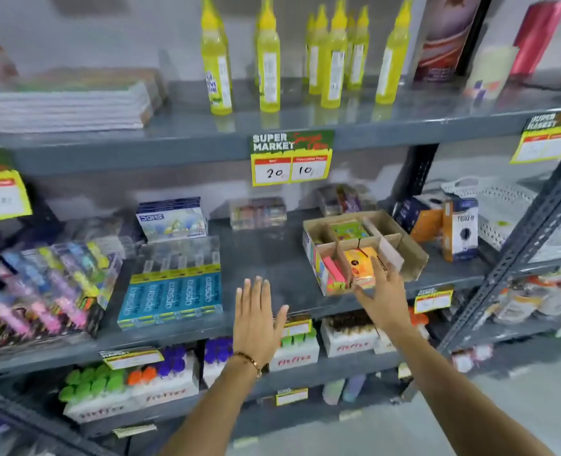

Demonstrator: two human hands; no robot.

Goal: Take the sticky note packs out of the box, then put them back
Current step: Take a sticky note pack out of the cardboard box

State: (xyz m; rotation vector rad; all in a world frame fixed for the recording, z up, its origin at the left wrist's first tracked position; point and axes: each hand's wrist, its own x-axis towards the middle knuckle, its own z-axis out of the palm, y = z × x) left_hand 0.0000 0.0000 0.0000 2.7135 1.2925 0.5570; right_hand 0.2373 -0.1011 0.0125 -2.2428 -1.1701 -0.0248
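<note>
Box: a brown cardboard box (364, 248) with dividers sits on the middle shelf (272, 268), its long side running from front-left to back-right, open top up.
Packs: an orange-yellow sticky note pack (361, 261) stands tilted in a front compartment; a pink pack (333, 271) leans in the next compartment to the left; a green pack (350, 230) lies flat in a back one.
Right hand: the right hand (383, 291) is open, fingers apart, fingertips at the orange pack; whether they touch it I cannot tell.
Left hand: the left hand (256, 319) is flat and spread, holding nothing, over the shelf's front edge.
Room: bare shelf between the box and the blue packets (173, 291).
</note>
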